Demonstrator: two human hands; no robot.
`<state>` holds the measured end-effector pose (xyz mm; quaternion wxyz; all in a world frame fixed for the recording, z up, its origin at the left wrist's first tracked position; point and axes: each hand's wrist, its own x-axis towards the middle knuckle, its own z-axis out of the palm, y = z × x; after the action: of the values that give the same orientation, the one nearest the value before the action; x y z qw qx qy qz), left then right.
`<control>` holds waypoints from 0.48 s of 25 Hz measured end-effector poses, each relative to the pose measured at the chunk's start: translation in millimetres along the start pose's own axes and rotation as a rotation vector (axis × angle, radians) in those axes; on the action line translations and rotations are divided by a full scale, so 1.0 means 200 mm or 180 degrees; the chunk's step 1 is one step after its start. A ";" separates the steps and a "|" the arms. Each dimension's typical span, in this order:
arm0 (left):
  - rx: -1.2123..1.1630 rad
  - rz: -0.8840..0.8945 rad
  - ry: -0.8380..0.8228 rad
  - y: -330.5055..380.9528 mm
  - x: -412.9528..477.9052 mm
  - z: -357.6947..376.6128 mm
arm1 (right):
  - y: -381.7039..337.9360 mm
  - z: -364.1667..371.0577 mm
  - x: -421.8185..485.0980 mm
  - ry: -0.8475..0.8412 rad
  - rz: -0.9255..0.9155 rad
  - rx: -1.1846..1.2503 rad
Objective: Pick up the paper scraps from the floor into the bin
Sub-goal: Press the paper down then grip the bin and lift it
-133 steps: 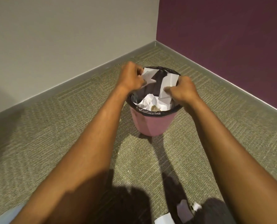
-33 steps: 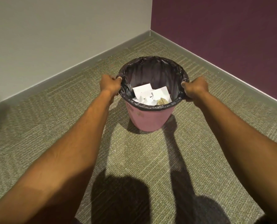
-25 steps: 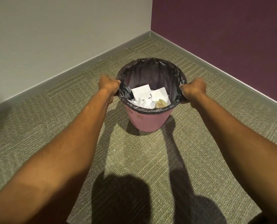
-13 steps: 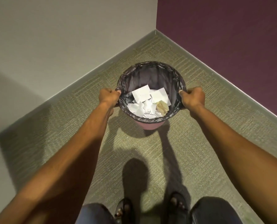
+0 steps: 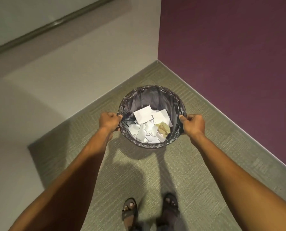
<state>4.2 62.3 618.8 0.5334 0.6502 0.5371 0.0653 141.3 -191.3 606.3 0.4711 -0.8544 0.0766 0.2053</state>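
The bin (image 5: 155, 145), lined with a black bag, is held up off the carpet in front of me, seen from straight above. My left hand (image 5: 108, 121) grips its left rim and my right hand (image 5: 192, 122) grips its right rim. Inside lie several white paper scraps (image 5: 143, 114) and a crumpled brown piece (image 5: 163, 129). The bin's pink wall is hidden from this angle. No scraps show on the floor in view.
Green-grey carpet (image 5: 180, 172) runs into a corner between a grey wall (image 5: 72, 72) on the left and a purple wall (image 5: 230, 55) on the right. My sandalled feet (image 5: 130, 210) stand below the bin. The bin's shadow falls on the carpet beneath it.
Five seconds ago both hands pushed paper into the bin on the floor. Since then they took hold of the rim and raised the bin, and the view tilted further down.
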 end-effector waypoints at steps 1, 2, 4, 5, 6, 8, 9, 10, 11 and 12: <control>0.0011 0.0015 -0.0005 0.04 -0.05 -0.02 | -0.04 -0.04 -0.03 -0.0015 -0.0013 0.0015; 0.0034 0.0020 -0.0002 0.07 -0.09 -0.04 | -0.07 -0.08 -0.06 -0.0036 -0.0019 0.0026; 0.0053 0.0027 -0.0016 0.15 -0.18 -0.07 | -0.12 -0.16 -0.11 -0.0094 -0.0033 0.0073; 0.0049 0.0017 -0.0028 0.18 -0.21 -0.08 | -0.13 -0.20 -0.14 -0.0143 -0.0056 0.0092; 0.0036 -0.0001 -0.0030 0.22 -0.25 -0.09 | -0.16 -0.24 -0.15 -0.0189 -0.0083 0.0124; 0.0001 -0.0062 -0.0030 0.30 -0.32 -0.10 | -0.20 -0.33 -0.17 -0.0318 -0.0125 0.0197; -0.0018 -0.0094 -0.0030 0.34 -0.35 -0.10 | -0.22 -0.37 -0.17 -0.0385 -0.0148 0.0236; -0.0045 -0.0126 -0.0023 0.38 -0.37 -0.10 | -0.24 -0.41 -0.17 -0.0445 -0.0164 0.0258; -0.0053 -0.0137 -0.0010 0.42 -0.38 -0.11 | -0.26 -0.44 -0.16 -0.0495 -0.0163 0.0242; -0.0044 -0.0129 -0.0002 0.46 -0.38 -0.10 | -0.29 -0.47 -0.15 -0.0517 -0.0157 0.0207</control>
<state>17.1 29.9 735.2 0.5392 0.6355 0.5495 0.0580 159.0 -239.6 707.9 0.5081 -0.8209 0.0238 0.2597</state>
